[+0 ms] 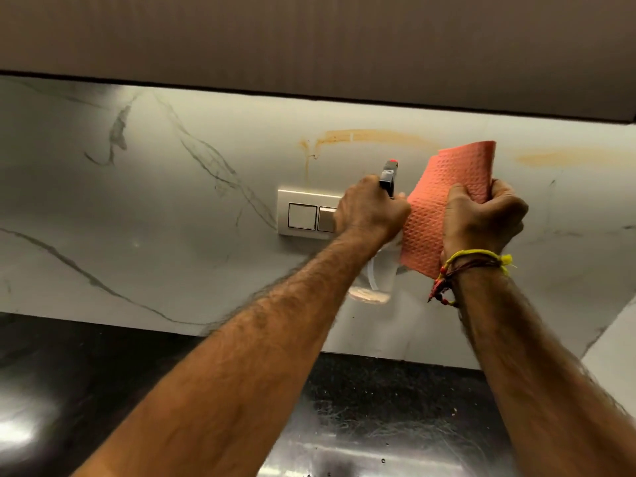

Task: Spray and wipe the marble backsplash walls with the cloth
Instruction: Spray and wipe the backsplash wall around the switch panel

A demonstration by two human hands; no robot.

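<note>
My left grip (373,211) holds the spray bottle (378,270) near the marble backsplash (172,201); my right grip (481,218) clutches the pink cloth (447,187) beside it, under an orange stain (371,136).

Orange waffle-textured cloth (447,204), grey-veined white marble backsplash (155,201), black countertop (86,366)

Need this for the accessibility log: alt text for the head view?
Left hand grips a spray bottle aimed at a marble backsplash, while the right hand holds up an orange cloth. Orange stains streak the marble above a switch plate; dark counter below.
</note>
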